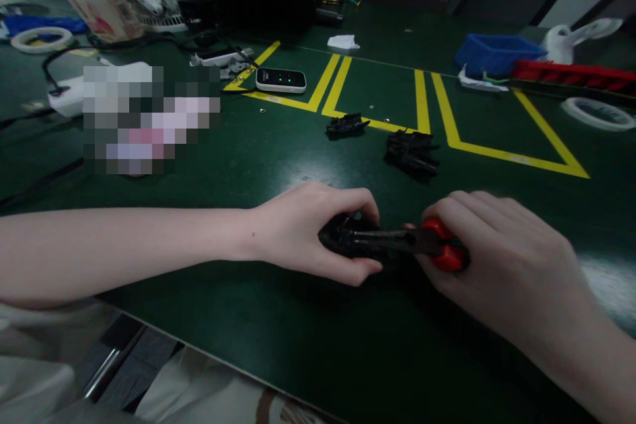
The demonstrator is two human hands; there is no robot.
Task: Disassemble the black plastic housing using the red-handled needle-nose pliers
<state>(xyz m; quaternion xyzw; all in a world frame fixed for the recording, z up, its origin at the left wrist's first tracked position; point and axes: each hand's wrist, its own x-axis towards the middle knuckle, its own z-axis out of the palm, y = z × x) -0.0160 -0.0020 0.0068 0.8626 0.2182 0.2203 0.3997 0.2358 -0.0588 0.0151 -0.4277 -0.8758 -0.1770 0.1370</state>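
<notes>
My left hand (311, 228) is closed around a small black plastic part (342, 238) resting on the dark green table (238, 159). My right hand (489, 255) grips the red handles of a pair of pliers (444, 248). The pliers' dark jaws (385, 240) reach left and meet the black part. Both hands sit close together near the table's front edge.
Two more black plastic parts (346, 124) (411, 152) lie beyond the hands, by yellow tape lines (422, 103). A white-edged device with green lights (281, 80) sits further back. A blue bin (497, 53), a red tray (571, 73) and tape rolls (599, 112) stand at the right rear.
</notes>
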